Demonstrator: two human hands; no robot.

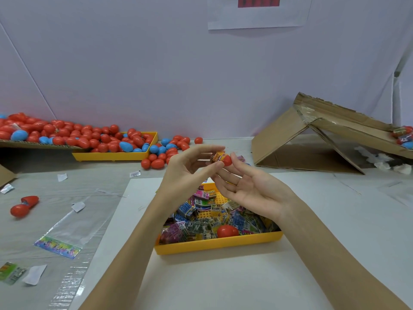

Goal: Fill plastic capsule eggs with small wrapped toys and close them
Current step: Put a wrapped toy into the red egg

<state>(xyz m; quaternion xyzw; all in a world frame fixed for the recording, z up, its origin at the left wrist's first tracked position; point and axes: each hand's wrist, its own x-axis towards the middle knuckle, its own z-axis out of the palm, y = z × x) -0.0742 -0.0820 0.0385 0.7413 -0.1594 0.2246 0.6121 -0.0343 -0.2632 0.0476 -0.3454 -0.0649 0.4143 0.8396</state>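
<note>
**Toy going into a red capsule half**

Both hands met above the yellow tray (218, 243) of wrapped toys (201, 220). Her left hand (190, 168) pinched a small wrapped toy (217, 157) between thumb and fingertips, its orange wrapper pressed against the mouth of a red capsule half (227, 161). Her right hand (248, 186) lay palm up with the fingers mostly straight, and the capsule half sat at their tips; whether the thumb helped to pinch it, I could not tell from where I stood.

By my judgement the step in hand was the filling: the toy looked only partly inside the shell, with much of the wrapper showing. The next move would call for pushing the packet fully down so nothing stuck out at the rim, then finding a matching half and snapping it on squarely. A loose red half (227, 231) lay in the tray among the toys, near the front wall, and seemed the likely partner.

Farther off on the worktop (212, 283), to the left, a heap of red and blue eggs (89, 137) spilled over a second yellow tray (111, 155), and a folded cardboard box (312, 139) stood to the right.
</note>
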